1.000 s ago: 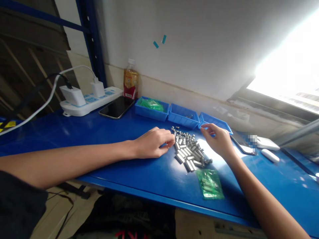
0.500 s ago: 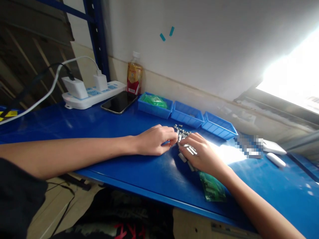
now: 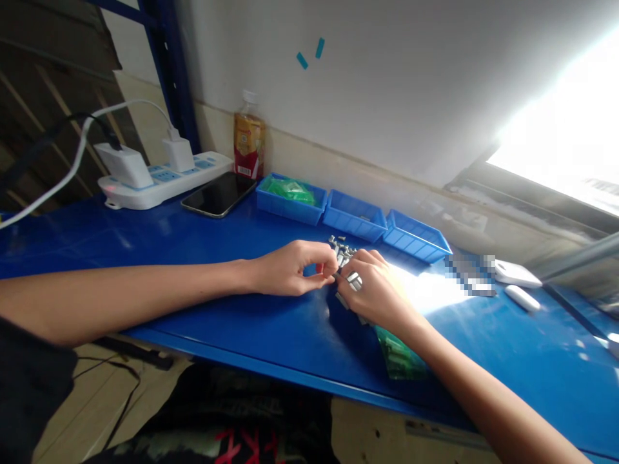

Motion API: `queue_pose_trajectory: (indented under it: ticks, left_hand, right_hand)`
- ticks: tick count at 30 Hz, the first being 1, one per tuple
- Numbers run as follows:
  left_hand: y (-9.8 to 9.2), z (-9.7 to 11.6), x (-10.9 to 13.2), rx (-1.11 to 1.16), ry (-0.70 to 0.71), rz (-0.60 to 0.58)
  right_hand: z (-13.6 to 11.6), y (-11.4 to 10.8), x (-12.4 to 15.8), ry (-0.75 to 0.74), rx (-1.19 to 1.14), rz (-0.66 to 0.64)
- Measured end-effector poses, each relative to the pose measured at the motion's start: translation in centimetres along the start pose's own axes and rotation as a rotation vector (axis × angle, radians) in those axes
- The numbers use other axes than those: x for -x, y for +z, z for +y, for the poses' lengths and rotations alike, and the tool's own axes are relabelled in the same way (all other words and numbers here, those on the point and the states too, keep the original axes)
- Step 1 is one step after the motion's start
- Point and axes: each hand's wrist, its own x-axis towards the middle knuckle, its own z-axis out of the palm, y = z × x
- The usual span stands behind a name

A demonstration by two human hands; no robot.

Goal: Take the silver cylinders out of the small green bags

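Small metal parts [image 3: 342, 252] lie in a loose pile on the blue table [image 3: 271, 322], partly covered by my hands. My left hand [image 3: 302, 267] is pinched at the pile's left edge; whatever lies between its fingertips is too small to name. Curled over the pile from the right, my right hand [image 3: 374, 283] has silvery metal pieces [image 3: 354, 281] showing between its fingers. The fingertips of both hands nearly meet. Beneath my right wrist lies a green plastic bag [image 3: 399, 356].
Three blue bins stand along the wall: the left one [image 3: 291, 209] holds green bags, beside a middle one [image 3: 355, 222] and a right one [image 3: 416, 245]. A phone [image 3: 220, 194], power strip [image 3: 167, 183] and bottle [image 3: 249, 138] sit back left.
The whole view has shifted slightly. My left hand's thumb and forefinger now form a clearer pinch, and my right hand is curled more closely, with fewer metal pieces showing.
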Motion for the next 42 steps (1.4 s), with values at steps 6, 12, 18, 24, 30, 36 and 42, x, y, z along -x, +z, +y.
queue_pose_trajectory:
  ticks: [6,12,18,24,30,36,42]
  left_hand:
    - [0.3,0.0,0.0,0.087,-0.047,0.042]
    - [0.4,0.5,-0.1,0.142,-0.093,0.063]
    - [0.6,1.2,-0.4,0.428,-0.274,0.167]
    - [0.5,1.5,-0.3,0.522,-0.290,0.142]
    - [0.5,1.6,-0.2,0.552,-0.292,0.140]
    - [0.7,1.5,-0.5,0.587,-0.319,0.270]
    - [0.7,1.5,-0.5,0.560,-0.344,0.330]
  right_hand:
    - [0.9,0.9,0.1,-0.153,-0.181,0.147]
    - [0.9,0.8,0.2,-0.231,-0.241,0.302]
    - [0.8,0.8,0.3,-0.283,-0.275,0.385]
    - [0.6,0.7,0.2,-0.333,-0.280,0.396]
    - [0.6,0.6,0.3,-0.342,-0.263,0.398]
    - [0.6,0.2,0.5,-0.362,-0.256,0.427]
    - [0.6,-0.6,0.8,-0.385,-0.219,0.509]
